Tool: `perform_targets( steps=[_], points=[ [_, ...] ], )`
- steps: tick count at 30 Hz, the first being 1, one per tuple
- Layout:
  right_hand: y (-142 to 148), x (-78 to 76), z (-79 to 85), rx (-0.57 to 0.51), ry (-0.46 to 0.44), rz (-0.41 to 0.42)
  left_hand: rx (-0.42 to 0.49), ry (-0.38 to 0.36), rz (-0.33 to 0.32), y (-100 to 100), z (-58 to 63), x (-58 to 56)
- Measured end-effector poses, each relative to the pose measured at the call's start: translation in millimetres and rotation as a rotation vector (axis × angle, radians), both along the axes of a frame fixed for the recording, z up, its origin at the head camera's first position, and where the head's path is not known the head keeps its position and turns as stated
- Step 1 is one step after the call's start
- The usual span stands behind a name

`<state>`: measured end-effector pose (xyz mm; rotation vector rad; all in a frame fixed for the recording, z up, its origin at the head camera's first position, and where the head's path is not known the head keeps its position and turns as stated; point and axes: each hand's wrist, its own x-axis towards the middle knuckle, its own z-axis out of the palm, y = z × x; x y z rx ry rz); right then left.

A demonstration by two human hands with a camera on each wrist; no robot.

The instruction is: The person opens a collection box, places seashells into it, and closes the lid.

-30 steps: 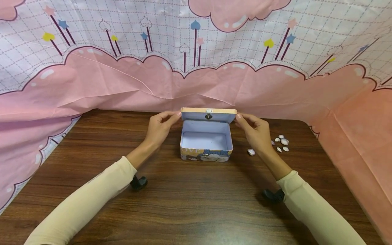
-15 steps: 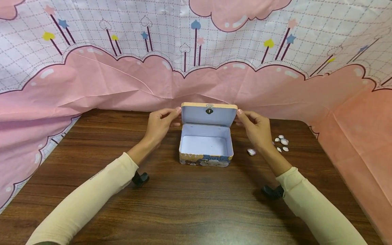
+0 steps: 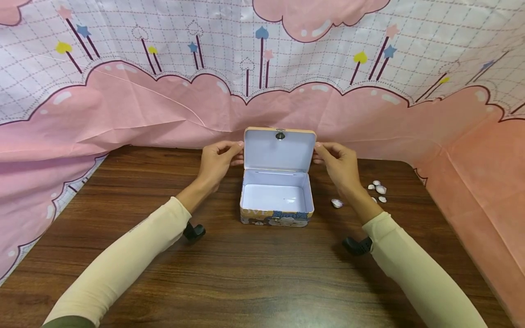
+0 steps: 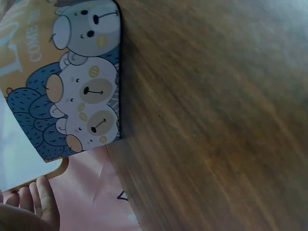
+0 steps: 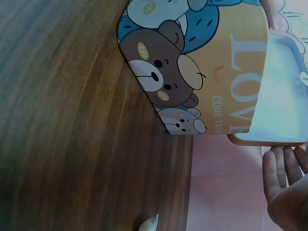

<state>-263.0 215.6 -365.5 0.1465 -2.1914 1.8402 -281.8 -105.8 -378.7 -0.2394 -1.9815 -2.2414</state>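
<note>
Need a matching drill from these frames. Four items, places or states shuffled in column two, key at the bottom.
Column one
1. Hinged lid
2. Left hand
3. Right hand
4. Seashell nearest the tin box

Column two
A. At the lid's right edge
B. On the wood-grain tabletop, to the right of the tin box
C. Raised open
D. At the lid's left edge

Pairs: 1-C, 2-D, 3-A, 4-B
</note>
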Motion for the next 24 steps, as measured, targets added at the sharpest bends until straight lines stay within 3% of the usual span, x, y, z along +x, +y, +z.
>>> perform_targets(
  steps=[10,18,24],
  points=[
    [3,-12.6,-6.9,0.007,-0.120,0.092,-0.040,-0.114,-0.090,1,-3.3,-8.0],
    [3,-13.4,-15.2,0.046,-0.223,0.115,-0.053,-0.199,-0.170,0,-9.7,-13.3],
    [1,-15.7,-20.5,0.000,-0.304,0.129,-0.077,-0.259,-0.226,-1,-12.8,-15.5]
  ],
)
